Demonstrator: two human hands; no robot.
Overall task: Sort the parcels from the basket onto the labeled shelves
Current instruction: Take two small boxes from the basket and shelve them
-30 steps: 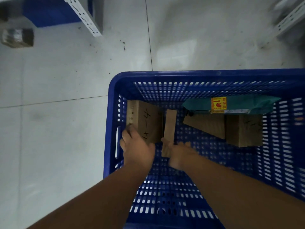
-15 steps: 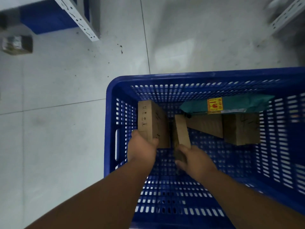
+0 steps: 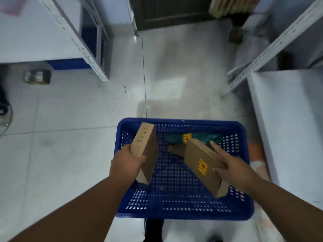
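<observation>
Both hands are now lifting parcels clear of the blue basket [image 3: 183, 214], left hand [image 3: 126, 165] fingers curling round an upright cardboard box [image 3: 146, 151], right hand [image 3: 232, 167] fingers spreading along a flat labelled box [image 3: 202, 165], leaving further parcels below, shelving next.

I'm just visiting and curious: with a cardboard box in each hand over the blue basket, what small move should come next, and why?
Probably turn one box to read its marking. The left hand grips a brown box with handwriting on its narrow face, and the right hand holds a flat box bearing a yellow sticker. Both are lifted above the basket, and shelves stand on both sides.
</observation>
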